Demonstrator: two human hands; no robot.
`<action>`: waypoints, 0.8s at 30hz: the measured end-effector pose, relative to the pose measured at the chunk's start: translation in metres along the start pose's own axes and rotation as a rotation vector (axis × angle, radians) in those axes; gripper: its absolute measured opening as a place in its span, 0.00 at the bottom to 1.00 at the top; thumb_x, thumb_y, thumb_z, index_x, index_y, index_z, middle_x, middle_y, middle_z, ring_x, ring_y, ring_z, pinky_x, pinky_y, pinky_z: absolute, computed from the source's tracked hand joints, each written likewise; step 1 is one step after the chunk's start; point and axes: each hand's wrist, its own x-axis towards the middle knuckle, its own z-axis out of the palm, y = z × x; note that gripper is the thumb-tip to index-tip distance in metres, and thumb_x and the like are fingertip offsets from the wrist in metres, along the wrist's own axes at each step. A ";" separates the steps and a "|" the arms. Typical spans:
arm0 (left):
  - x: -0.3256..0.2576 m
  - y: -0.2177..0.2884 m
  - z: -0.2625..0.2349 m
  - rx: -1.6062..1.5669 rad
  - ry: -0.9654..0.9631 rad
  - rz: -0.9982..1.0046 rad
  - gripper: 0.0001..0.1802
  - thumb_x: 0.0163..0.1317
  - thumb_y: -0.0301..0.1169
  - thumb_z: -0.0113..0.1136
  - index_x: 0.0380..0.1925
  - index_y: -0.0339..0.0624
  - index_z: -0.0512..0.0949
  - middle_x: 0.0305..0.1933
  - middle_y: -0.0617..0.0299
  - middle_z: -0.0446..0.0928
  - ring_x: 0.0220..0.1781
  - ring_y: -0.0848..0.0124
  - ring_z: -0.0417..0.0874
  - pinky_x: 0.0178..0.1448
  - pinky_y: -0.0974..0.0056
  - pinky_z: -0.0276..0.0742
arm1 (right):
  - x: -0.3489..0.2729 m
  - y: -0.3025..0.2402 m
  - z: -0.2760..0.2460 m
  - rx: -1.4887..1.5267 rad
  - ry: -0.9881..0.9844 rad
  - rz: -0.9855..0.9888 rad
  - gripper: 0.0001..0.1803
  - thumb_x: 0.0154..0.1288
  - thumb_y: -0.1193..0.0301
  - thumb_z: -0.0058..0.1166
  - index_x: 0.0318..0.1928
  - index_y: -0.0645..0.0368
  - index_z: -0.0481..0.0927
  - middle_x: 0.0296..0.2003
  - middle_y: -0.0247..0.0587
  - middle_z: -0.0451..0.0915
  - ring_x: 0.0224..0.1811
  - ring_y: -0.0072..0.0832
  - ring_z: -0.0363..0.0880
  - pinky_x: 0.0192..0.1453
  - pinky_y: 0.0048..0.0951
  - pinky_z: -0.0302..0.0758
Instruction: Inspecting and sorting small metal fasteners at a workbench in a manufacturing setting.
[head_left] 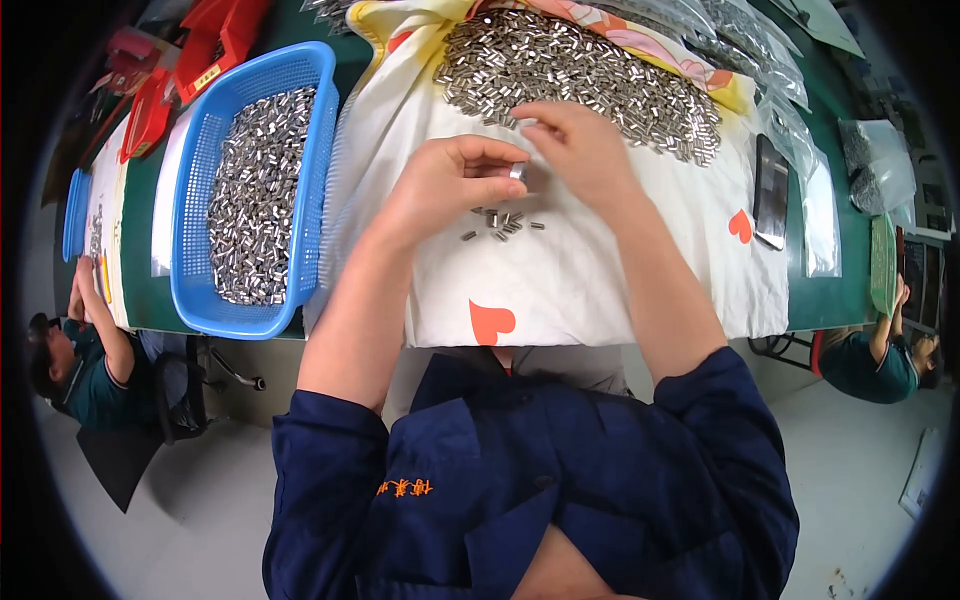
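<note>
Our left hand (pixel 455 182) pinches a shiny metal piece (pixel 517 171); just to its right, our right hand (pixel 582 152) hovers by the metal heap (pixel 590 75), whether closed on anything we cannot tell. Likely light, stiff and slippery, the piece suits a side grip.

The person wears a dark navy blue shirt (pixel 620 480) with an open, pointed collar (pixel 508 540). The sleeves (pixel 722 395) end near the elbows, and a small orange embroidery (pixel 405 488) marks the left chest
</note>
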 end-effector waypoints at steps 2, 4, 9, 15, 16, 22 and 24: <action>0.000 -0.001 -0.001 0.019 -0.005 0.007 0.15 0.49 0.21 0.60 0.40 0.33 0.75 0.36 0.61 0.77 0.34 0.79 0.77 0.39 0.76 0.73 | 0.001 0.007 0.015 -0.239 0.101 -0.212 0.07 0.52 0.70 0.50 0.30 0.58 0.78 0.27 0.43 0.76 0.33 0.35 0.74 0.37 0.32 0.70; -0.001 0.000 -0.001 -0.078 0.022 0.063 0.15 0.49 0.21 0.60 0.40 0.33 0.75 0.35 0.62 0.77 0.33 0.79 0.77 0.39 0.76 0.73 | 0.001 0.009 0.020 -0.411 0.057 -0.239 0.06 0.51 0.70 0.50 0.30 0.57 0.77 0.26 0.41 0.75 0.33 0.36 0.73 0.37 0.33 0.70; 0.002 0.000 -0.006 -0.113 0.088 0.034 0.15 0.50 0.21 0.59 0.40 0.33 0.74 0.35 0.62 0.77 0.33 0.78 0.77 0.39 0.75 0.73 | -0.006 -0.003 0.007 -0.273 0.045 -0.083 0.05 0.51 0.73 0.50 0.28 0.60 0.77 0.26 0.41 0.76 0.32 0.35 0.74 0.36 0.32 0.70; 0.004 -0.004 -0.010 -0.253 0.115 0.087 0.16 0.50 0.21 0.59 0.41 0.33 0.73 0.35 0.59 0.77 0.35 0.76 0.78 0.41 0.74 0.73 | -0.012 -0.021 -0.007 0.325 -0.060 0.103 0.06 0.51 0.77 0.53 0.32 0.62 0.78 0.28 0.34 0.78 0.29 0.19 0.73 0.35 0.19 0.70; 0.004 -0.005 -0.011 -0.290 0.104 0.091 0.16 0.50 0.21 0.59 0.41 0.33 0.73 0.34 0.59 0.77 0.35 0.75 0.78 0.41 0.74 0.73 | -0.013 -0.021 -0.006 0.310 -0.063 0.046 0.06 0.50 0.77 0.55 0.31 0.62 0.78 0.28 0.33 0.78 0.28 0.17 0.72 0.35 0.19 0.70; 0.004 -0.005 -0.010 -0.247 0.099 0.077 0.16 0.50 0.22 0.59 0.41 0.33 0.73 0.34 0.59 0.77 0.35 0.76 0.78 0.41 0.74 0.73 | -0.014 -0.027 -0.006 0.202 -0.046 0.018 0.05 0.50 0.77 0.54 0.30 0.62 0.78 0.28 0.34 0.78 0.28 0.20 0.73 0.33 0.20 0.71; 0.004 -0.004 -0.008 -0.222 0.108 0.076 0.16 0.50 0.22 0.60 0.41 0.33 0.73 0.34 0.59 0.77 0.35 0.76 0.77 0.40 0.74 0.73 | -0.016 -0.028 -0.005 0.141 -0.014 -0.022 0.04 0.49 0.76 0.53 0.29 0.62 0.77 0.27 0.37 0.77 0.28 0.25 0.75 0.33 0.23 0.72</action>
